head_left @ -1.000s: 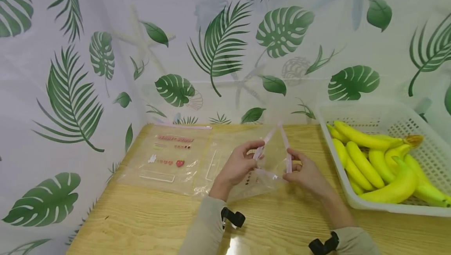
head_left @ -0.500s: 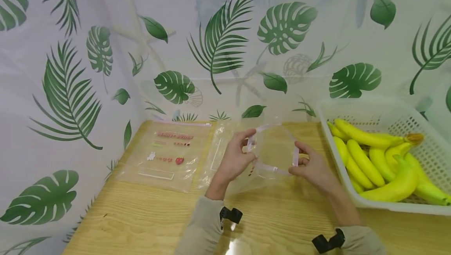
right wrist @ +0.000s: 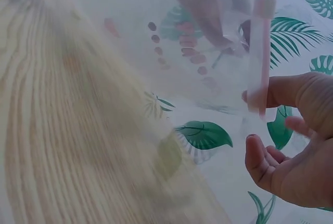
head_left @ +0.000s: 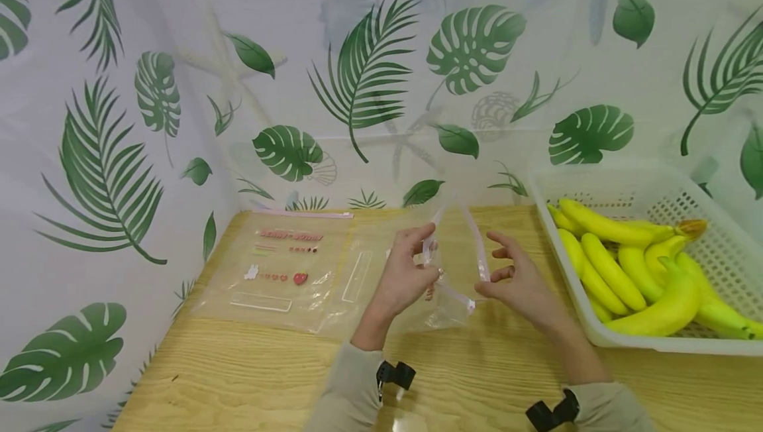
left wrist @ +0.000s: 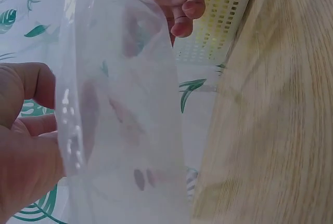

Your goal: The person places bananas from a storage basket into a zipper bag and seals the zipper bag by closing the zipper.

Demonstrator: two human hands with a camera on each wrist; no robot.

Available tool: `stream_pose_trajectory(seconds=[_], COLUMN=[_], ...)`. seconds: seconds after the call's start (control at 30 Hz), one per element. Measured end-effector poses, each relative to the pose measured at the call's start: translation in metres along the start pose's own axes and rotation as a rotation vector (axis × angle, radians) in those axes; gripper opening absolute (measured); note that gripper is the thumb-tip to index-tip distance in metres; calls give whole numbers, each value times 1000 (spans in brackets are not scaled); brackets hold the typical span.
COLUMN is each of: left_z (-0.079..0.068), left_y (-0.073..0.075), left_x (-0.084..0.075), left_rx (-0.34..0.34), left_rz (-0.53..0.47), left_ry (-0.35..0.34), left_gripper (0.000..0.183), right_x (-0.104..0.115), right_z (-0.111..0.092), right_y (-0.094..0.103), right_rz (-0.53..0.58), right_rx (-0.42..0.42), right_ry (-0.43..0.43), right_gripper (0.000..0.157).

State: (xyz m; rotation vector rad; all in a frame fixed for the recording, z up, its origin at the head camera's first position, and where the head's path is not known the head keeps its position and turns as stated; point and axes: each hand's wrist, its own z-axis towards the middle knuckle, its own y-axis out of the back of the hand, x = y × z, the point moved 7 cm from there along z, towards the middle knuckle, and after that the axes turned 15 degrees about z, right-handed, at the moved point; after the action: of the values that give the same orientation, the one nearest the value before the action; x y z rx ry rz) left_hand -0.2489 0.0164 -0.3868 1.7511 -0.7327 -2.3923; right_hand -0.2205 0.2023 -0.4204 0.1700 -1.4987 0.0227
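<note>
A clear zip bag [head_left: 444, 318] with a pinkish zip edge stands gaping at its mouth between both hands. My left hand [head_left: 405, 279] pinches the left side of that mouth between thumb and fingers. On the other side, the thumb of my right hand [head_left: 524, 289] touches the zip strip [right wrist: 264, 52], while its fingers are spread away from it, as the right wrist view shows. Through the film in the left wrist view, printed marks [left wrist: 139, 179] look blurred. To the left, a second zip bag [head_left: 271, 289] with red lettering and a strawberry print lies flat.
A white perforated plastic basket [head_left: 685, 346] stands on the right of the wooden table [head_left: 238, 372], holding several yellow bananas [head_left: 661, 303]. A leaf-patterned curtain [head_left: 381, 173] hangs behind the table and along its left side.
The bag's mouth was spread wide half a second ago with the right hand gripping its edge. Now the right fingers have come off the strip, and the mouth has narrowed.
</note>
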Motion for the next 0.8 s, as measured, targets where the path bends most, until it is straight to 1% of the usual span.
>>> stream_pose_trajectory(seconds=[0.17, 0.27, 0.37, 0.47, 0.53, 0.63, 0.67, 0.7, 0.77, 0.8], left_z=[3, 5, 5, 5, 5, 5, 5, 4, 4, 3], left_y=[-2, -4, -5, -3, -2, -2, -3, -4, -4, -5], left_x=[0, 0, 0, 0, 0, -1, -1, -2, -2, -1], left_rx=[20, 34, 36, 25, 18, 24, 29, 36, 43, 46], left_rz=[-11, -15, -25, -31, -39, -55, -60, -65, -60, -58], left_ry=[4, 1, 5, 8, 9, 12, 12, 13, 10, 10], left_gripper=[72, 71, 72, 72, 72, 73, 73, 73, 73, 72], right_x=[12, 26, 45, 63, 73, 75, 74, 70, 59, 52], right_z=[-4, -8, -16, -24, -29, -39, -42, -46, -55, -60], right_y=[-4, -6, -4, 8, 26, 64, 80, 96, 128, 143], right_rz=[-74, -142, -229, -317, -382, -469, -504, -537, -598, -621], right_rx=[-14, -54, -85, -115, -169, -287, -329, -374, -462, -489], right_ry=[116, 163, 219, 256, 260, 165, 116, 59, -89, -165], right_gripper=[72, 66, 64, 66, 69, 72, 73, 74, 79, 82])
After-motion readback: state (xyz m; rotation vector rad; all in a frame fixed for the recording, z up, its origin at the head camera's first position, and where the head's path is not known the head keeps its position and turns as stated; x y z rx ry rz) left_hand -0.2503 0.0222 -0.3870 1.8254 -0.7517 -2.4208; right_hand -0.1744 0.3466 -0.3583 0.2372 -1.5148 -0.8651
